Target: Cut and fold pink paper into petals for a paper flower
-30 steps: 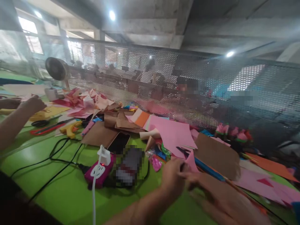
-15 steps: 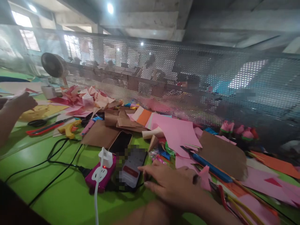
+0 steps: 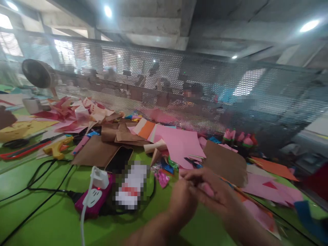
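Note:
My left hand [image 3: 183,200] is bent at the wrist and closed, its fingertips mostly hidden behind the other hand. My right hand [image 3: 221,196] meets it from the right, with curled fingers and thumb against it. Between them shows a small pink piece [image 3: 208,189], probably paper; blur hides how each hand grips it. Left of the hands, a phone [image 3: 133,186] with a lit, blurred screen lies on the green table [image 3: 61,218]. A second, dark phone [image 3: 120,160] rests behind it on brown paper [image 3: 94,150].
A magenta power strip [image 3: 93,201] with a white plug and cables stands at left front. Pink paper sheets [image 3: 179,141] and scraps cover the back. A yellow-handled tool [image 3: 58,147], a fan [image 3: 38,73] and another person's hand [image 3: 6,118] are at left. A perforated screen [image 3: 143,85] stands behind.
My right hand has drawn back from the phone screen and joined my left hand, which has come into view. The camera has turned right, so the table's things appear further left.

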